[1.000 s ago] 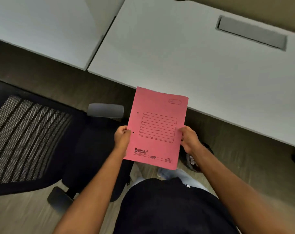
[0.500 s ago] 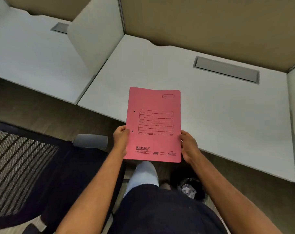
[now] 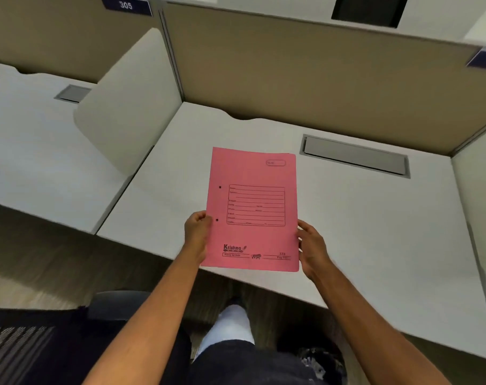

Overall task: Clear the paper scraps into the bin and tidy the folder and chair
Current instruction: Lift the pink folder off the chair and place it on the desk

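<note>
Here, the white desk [image 3: 375, 232] fills the middle and right of the frame, its front edge running from centre left down toward the lower right. A tan partition [image 3: 319, 87] stands along its far side across the upper half of the frame, and a grey cable hatch [image 3: 354, 157] is set into the desktop right of centre. A second white desk [image 3: 27, 148] lies at the left, split from the first by a pale rounded divider panel [image 3: 125, 107]. A dark label reading 305 [image 3: 126, 6] sits at the upper left.

In the lower left corner is the black chair [image 3: 27, 351], its striped mesh seat and a grey armrest partly in view, near the person's left forearm. At the bottom, right of centre, the dark bin [image 3: 319, 365] shows under the desk edge with crumpled paper scraps [image 3: 311, 359] inside.

The pink folder [image 3: 250, 209] is at the centre of the frame, closed, printed cover up, held over the near part of the desk with its lower edge past the desk's front edge. Whether it touches the desktop cannot be told. The left hand [image 3: 197, 237] pinches the folder's left edge low down, thumb on top and fingers curled beneath. The right hand [image 3: 312, 248] grips the right edge low down, fingers loosely bent along the side.
</note>
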Demonstrator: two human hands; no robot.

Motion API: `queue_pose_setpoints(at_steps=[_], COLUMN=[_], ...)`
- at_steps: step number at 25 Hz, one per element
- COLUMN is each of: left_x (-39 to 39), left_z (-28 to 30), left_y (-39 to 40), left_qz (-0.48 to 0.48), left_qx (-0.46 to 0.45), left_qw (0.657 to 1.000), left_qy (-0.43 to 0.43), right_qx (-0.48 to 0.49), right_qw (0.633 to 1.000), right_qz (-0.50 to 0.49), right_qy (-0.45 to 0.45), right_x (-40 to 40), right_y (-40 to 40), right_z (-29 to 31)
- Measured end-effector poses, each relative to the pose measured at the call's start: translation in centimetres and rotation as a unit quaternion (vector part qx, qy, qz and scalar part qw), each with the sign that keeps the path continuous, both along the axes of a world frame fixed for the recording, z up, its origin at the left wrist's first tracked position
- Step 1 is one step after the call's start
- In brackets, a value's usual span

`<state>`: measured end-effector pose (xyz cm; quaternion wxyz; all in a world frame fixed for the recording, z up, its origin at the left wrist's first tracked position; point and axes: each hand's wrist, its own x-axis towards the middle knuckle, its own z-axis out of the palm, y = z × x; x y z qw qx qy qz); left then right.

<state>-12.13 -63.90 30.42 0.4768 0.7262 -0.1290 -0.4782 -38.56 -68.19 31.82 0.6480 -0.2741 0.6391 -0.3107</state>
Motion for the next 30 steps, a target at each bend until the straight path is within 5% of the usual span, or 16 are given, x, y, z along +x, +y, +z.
queue_pose_setpoints(at_steps=[11,23,28,30], left_x=[5.8,8.0,8.1,8.0], left_z=[-2.1,-9.8,-13.7,-15.1], left_y=[-21.2,-34.1,-37.0,-37.9], left_qz=[-0.029,-0.148,-0.21,-0.267], left_qx=[0.04,0.103,0.086,0.086], left_qw=[0.999,0.983,0.971,0.948], left_qy=[-0.009,-0.041,-0.073,-0.15], right_qx=[0.039,0.083,0.0,-0.037], right_qw=[0.996,0.989,0.982,0.955], right_qz=[-0.076,-0.082,0.017,0.112], right_qy=[0.034,0.088,0.188,0.272], right_x=[7.5,10.5,10.8,11.2], right_y=[-16.7,-29.2,-31.5,-31.7], right_z=[-2.8,-10.3,-15.6,-17.2])
